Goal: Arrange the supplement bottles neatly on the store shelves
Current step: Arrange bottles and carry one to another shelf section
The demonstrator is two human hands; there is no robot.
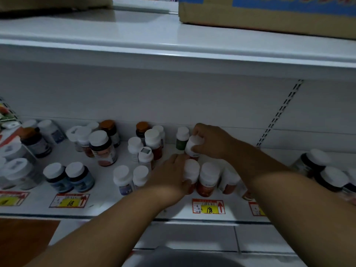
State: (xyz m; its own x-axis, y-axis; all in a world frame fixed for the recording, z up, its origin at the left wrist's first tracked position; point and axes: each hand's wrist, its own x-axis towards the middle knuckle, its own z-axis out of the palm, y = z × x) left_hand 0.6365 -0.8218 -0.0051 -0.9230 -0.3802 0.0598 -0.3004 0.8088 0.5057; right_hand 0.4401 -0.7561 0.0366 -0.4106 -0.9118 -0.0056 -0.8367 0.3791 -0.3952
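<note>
Both forearms reach in from the near edge toward the white shelf. Fingers of the left hand curl round a white-capped bottle with a red label, which stands just behind the "198" price tag. Fingers of the right hand pinch a second white-capped bottle by its cap and shoulder; this one is tilted and sits behind the left hand's bottle, though whether its base touches the shelf is hard to tell under the hand.

Directly right of the left hand's bottle stands another red-labelled bottle, touching it or nearly so, above the same price tag. A green-labelled bottle stands upright at the back, just left of the right hand's bottle. Further left of the price tag, more supplement bottles stand in loose clusters, among them two brown-capped bottles near the back wall and a pair of blue-labelled bottles behind the "68" price tag. Far right of the "198" tag, dark bottles with white caps stand partly behind the right forearm. A cardboard box rests on the upper shelf.
</note>
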